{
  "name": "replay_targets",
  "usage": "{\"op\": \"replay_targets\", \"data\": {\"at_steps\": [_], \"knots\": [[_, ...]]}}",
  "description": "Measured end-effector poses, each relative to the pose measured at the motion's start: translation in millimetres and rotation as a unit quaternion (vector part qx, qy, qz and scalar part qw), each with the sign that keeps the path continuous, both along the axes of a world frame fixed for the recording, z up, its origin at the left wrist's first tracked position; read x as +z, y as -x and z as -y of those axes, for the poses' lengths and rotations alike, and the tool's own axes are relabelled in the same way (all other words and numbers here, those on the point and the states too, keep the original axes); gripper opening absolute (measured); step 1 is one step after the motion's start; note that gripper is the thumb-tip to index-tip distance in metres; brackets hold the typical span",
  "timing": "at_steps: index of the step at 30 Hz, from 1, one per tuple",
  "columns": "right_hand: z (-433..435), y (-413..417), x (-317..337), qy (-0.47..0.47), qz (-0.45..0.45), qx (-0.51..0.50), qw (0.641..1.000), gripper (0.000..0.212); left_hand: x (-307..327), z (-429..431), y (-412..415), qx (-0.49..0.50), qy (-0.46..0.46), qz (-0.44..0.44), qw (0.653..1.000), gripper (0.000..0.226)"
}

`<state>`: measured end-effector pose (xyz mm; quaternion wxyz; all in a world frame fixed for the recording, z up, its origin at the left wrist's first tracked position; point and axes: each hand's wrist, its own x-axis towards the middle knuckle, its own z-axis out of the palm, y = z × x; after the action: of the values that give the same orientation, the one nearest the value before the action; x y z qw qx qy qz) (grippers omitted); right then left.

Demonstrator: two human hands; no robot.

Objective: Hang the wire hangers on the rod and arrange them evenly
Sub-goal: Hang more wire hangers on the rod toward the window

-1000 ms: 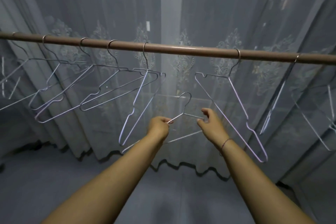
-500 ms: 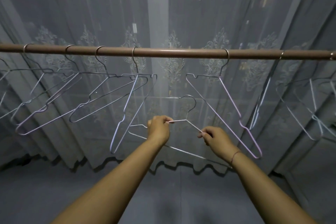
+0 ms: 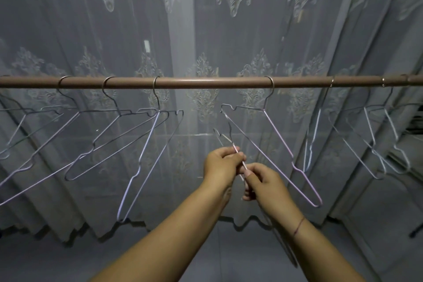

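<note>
A brown rod [image 3: 206, 82] runs level across the view with several wire hangers hooked on it. One hanger [image 3: 146, 155] hangs left of a bare stretch of rod, another hanger [image 3: 274, 144] right of it. Below that stretch I hold a loose wire hanger [image 3: 225, 139] edge-on, its hook pointing up toward the rod and well under it. My left hand [image 3: 220, 165] grips its wire near the neck. My right hand [image 3: 261, 183] pinches the wire just below, the two hands touching. The hanger's lower part runs down behind my right forearm.
A sheer patterned curtain [image 3: 206, 30] hangs close behind the rod. More hangers crowd the left end [image 3: 68, 135] and the right end [image 3: 370, 139] of the rod. Grey floor [image 3: 68, 258] lies below the curtain hem.
My hands have come together from being spread apart. The held hanger has turned from flat-on to edge-on and risen a little. The view has tilted, so the rod sits lower in frame.
</note>
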<state>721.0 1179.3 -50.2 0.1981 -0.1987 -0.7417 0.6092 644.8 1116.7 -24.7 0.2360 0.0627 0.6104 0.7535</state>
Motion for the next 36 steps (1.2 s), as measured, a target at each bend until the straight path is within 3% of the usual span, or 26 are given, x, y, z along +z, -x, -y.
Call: {"op": "replay_targets", "data": {"at_steps": [10,20,27,28,32,36], "knots": [[11.5,33.6,60.3,0.077,-0.097,0.054,0.991,0.019,62.1,11.8,35.2,-0.007,-0.051,-0.089,0.995,0.018],[19.5,78.1,63.5,0.142,-0.063,0.044,0.987,0.018,62.1,6.4,77.7,0.023,0.014,-0.086,0.996,0.027],[22.2,74.5,57.1,0.141,-0.04,0.032,0.989,0.016,47.4,5.6,81.6,0.019,0.036,-0.076,0.996,0.013],[22.1,73.6,56.7,0.129,-0.032,0.028,0.991,0.017,46.6,6.1,82.0,0.031,0.045,-0.085,0.995,0.006],[12.3,59.0,55.8,0.045,-0.017,-0.018,0.999,0.017,47.6,10.8,77.9,0.125,0.091,-0.215,0.964,0.037],[-12.5,25.5,67.7,-0.01,-0.069,-0.088,0.994,0.018,67.6,3.3,54.9,0.127,0.035,-0.318,0.939,0.029]]}}
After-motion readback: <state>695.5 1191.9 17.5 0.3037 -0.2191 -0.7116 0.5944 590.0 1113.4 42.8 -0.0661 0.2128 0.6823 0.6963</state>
